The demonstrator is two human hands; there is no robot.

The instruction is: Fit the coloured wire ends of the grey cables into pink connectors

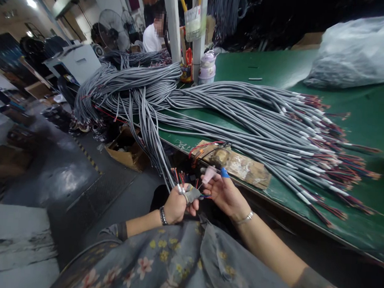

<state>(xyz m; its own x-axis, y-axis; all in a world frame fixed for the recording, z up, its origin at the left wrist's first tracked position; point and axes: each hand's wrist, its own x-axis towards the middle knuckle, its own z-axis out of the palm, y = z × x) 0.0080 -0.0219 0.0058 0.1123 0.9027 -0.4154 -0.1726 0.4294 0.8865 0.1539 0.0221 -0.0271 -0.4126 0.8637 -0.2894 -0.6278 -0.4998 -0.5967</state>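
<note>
Over my lap, my left hand [177,204] is closed around the end of a bunch of grey cables [152,141]. A grey covering [192,194] wraps a finger of this hand. Thin coloured wires [178,176] fan out above its fist, and a few more stick out toward my other hand. Just to the right, my right hand [226,197] has its fingers curled in close to those wire ends. It wears a pink finger cover [209,174] and a blue finger cover [224,172]. A thin strand seems to run to its fingertips, but what they grip is too small to tell.
Many grey cables with white sleeves and stripped coloured ends [296,155] lie across the green table [357,81]. A worn wooden board [243,165] sits at its edge. A plastic bag [356,50] rests behind. An open cardboard box [129,150] stands below. A person [152,36] is farther back.
</note>
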